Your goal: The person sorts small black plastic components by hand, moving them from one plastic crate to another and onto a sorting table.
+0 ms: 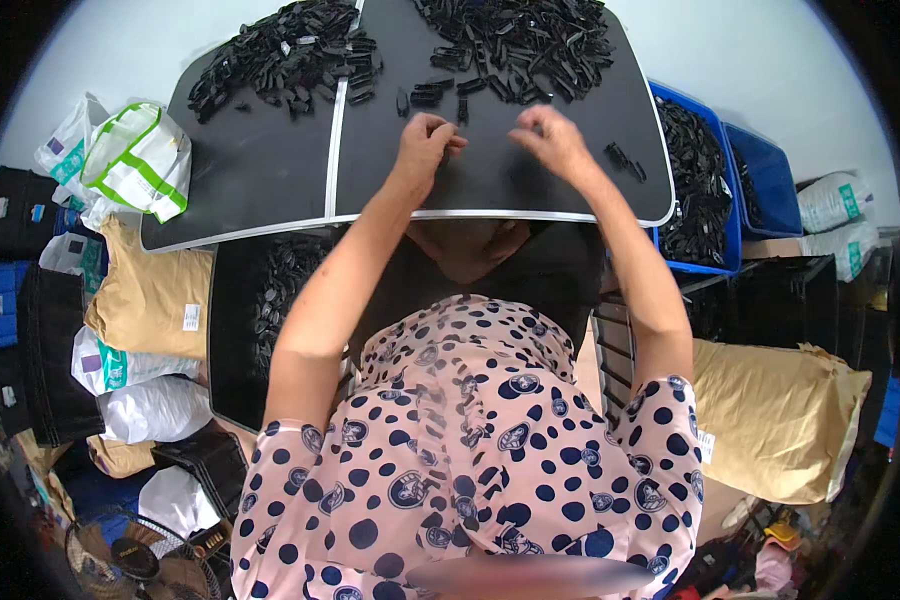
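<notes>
Left hand [425, 140] is curling its grip closed, fingertips pinching what looks like a small black plastic part [457, 143]; the part is mostly hidden by the fingers, so its long axis is hard to tell. Right hand [550, 135] is also curling, fingers bent down and toward the left hand; whether anything is sitting in that grip cannot be told. Both hands are hovering close together over the bare middle of the black desk [270, 190], a small gap between them.

Loose black parts [430, 97] are lying just beyond the left hand, a few standing upright, so the left hand is the nearer one. The big pile of black parts [515, 40] is lying farther back from both hands, slightly toward the right hand. A second pile [280, 50] is lying well off to the left of the left hand, past the pale seam in the desk. A few stray pieces [625, 160] are sitting just right of the right hand, near the desk's rounded edge.

Open desk is lying left of the left hand and toward the person, up to the near edge. Blue bin [722, 195] full of black parts is sitting right of the desk, beyond the right hand.
</notes>
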`<control>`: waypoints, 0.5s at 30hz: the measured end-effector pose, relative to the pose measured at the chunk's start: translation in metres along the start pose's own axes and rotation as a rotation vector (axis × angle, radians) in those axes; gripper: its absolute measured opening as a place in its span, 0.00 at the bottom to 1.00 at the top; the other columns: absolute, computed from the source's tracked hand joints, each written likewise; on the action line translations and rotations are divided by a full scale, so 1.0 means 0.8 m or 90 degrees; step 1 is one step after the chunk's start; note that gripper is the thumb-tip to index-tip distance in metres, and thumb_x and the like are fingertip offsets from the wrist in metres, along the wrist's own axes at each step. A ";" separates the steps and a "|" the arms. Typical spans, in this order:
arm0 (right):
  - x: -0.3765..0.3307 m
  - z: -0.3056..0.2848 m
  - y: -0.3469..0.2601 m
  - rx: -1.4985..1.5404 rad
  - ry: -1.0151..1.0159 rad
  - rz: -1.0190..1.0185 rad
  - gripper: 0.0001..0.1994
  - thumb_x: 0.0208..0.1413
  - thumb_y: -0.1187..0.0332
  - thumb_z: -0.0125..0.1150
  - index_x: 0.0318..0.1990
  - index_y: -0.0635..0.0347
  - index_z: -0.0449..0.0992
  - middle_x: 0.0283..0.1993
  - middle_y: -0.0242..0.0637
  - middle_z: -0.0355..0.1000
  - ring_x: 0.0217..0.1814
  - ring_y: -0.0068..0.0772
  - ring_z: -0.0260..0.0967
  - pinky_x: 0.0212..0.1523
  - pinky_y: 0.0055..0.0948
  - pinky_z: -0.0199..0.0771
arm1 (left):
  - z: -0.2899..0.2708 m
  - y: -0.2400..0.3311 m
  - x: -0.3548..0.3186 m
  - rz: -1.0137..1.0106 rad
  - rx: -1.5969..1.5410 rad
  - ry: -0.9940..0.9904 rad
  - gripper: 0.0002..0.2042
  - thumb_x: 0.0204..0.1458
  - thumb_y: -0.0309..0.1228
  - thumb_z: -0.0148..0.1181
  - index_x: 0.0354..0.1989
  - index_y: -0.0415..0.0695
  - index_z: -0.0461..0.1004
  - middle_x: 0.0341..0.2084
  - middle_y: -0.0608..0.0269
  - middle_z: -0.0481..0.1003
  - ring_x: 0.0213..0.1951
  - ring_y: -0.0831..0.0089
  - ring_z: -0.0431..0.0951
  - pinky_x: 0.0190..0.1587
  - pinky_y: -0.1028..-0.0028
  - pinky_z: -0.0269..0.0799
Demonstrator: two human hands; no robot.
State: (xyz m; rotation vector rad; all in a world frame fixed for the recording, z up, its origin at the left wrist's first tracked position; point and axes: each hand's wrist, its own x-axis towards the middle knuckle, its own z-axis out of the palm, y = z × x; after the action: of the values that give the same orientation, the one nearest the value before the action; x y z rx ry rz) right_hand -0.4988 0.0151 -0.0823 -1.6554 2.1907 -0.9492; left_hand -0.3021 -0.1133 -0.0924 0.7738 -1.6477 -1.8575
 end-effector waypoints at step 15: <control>0.079 -0.010 0.082 -0.258 -0.005 -0.113 0.11 0.45 0.61 0.65 0.38 0.48 0.76 0.43 0.35 0.63 0.50 0.43 0.63 0.47 0.41 0.69 | -0.007 -0.009 0.067 0.114 0.549 -0.027 0.20 0.49 0.41 0.60 0.45 0.41 0.71 0.35 0.55 0.77 0.35 0.63 0.77 0.35 0.67 0.70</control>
State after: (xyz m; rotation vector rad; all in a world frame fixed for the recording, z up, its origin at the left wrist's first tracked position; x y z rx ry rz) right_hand -0.5746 -0.0304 -0.1045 -2.0515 2.3797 -0.5554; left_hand -0.3353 -0.1547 -0.1036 0.8640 -2.4729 -0.9953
